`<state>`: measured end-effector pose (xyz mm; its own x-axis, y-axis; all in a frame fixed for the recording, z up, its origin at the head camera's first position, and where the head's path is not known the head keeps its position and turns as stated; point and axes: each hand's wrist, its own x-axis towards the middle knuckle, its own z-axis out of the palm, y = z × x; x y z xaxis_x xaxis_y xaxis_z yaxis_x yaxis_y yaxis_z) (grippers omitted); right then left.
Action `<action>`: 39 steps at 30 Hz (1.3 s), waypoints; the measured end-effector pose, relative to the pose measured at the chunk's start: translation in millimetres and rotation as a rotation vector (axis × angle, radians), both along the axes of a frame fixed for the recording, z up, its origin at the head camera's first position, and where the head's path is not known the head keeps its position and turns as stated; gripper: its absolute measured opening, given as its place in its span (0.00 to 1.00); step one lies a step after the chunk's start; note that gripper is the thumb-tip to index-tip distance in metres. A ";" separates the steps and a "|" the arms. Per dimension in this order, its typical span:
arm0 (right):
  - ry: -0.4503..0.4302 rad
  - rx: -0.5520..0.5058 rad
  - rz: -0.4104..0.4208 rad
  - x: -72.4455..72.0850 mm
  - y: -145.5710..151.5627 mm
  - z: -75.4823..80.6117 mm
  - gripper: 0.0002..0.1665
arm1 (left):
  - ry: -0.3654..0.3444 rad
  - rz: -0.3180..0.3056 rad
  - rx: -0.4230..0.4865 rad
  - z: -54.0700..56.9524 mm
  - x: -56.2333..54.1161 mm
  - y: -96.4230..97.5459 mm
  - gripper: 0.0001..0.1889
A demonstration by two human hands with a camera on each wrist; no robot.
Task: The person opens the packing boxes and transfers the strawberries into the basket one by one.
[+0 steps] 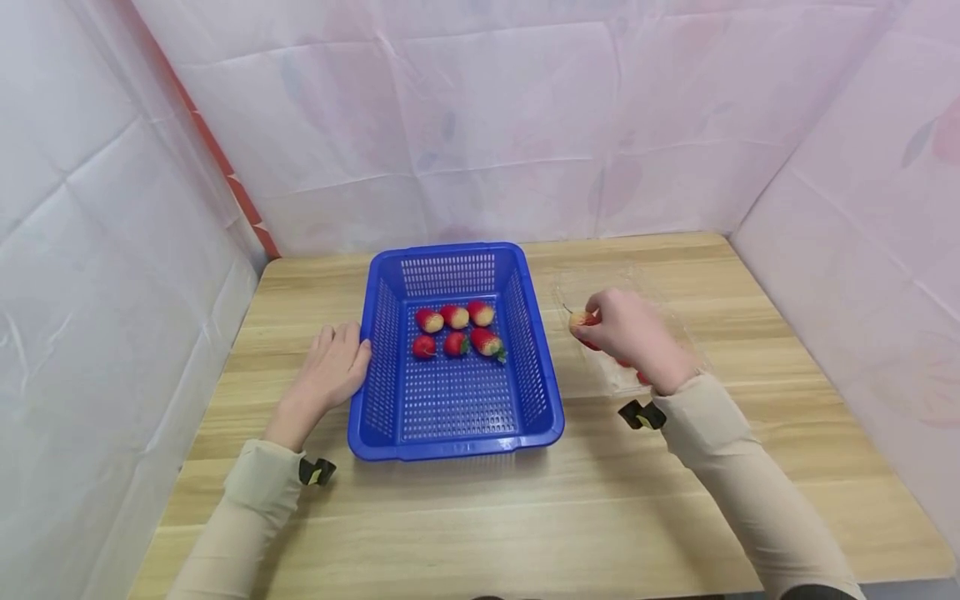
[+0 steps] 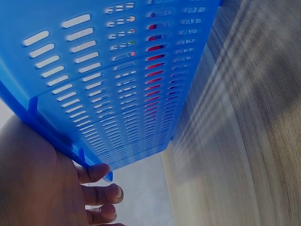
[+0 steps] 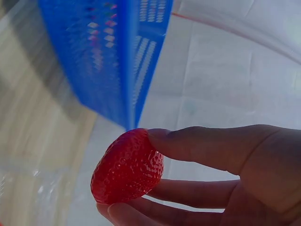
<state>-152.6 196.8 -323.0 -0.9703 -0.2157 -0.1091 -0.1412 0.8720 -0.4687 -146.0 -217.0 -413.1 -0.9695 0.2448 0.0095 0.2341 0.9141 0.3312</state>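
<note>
My right hand (image 1: 630, 329) pinches a strawberry (image 3: 127, 167) between thumb and fingers, over a clear plastic tray (image 1: 618, 385) to the right of a blue basket (image 1: 457, 452). Seen from the head, the strawberry is red with a pale yellow end. My left hand (image 1: 333, 367) rests against the basket's left rim, its fingers relaxed along the outside in the left wrist view. Inside the basket lie several strawberries (image 1: 487, 340), some pale at one end, and a small round red fruit (image 1: 423, 347) with a thin stem.
More red fruit (image 1: 642, 377) shows in the tray, partly hidden under my right hand and wrist. The basket and tray stand on a wooden table (image 1: 480, 525). Pale patterned sheets (image 1: 510, 125) hang behind it and along both sides.
</note>
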 end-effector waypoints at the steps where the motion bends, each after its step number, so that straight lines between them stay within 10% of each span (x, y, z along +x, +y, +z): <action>1: 0.033 0.005 0.018 -1.3 -4.1 1.6 0.10 | 0.001 0.000 0.002 0.0 0.0 -0.1 0.15; 18: -0.026 -0.017 0.127 -20.3 -73.3 4.2 0.13 | -0.017 0.004 -0.001 -0.2 0.0 -0.7 0.15; 39: -0.149 0.015 0.294 -36.8 -165.2 -35.4 0.20 | -0.032 0.008 -0.002 1.1 0.2 0.5 0.15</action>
<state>-189.4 31.6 -358.4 -0.8400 -0.4812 -0.2507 -0.3183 0.8112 -0.4906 -145.9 -216.5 -412.0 -0.9713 0.2370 -0.0219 0.2161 0.9166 0.3365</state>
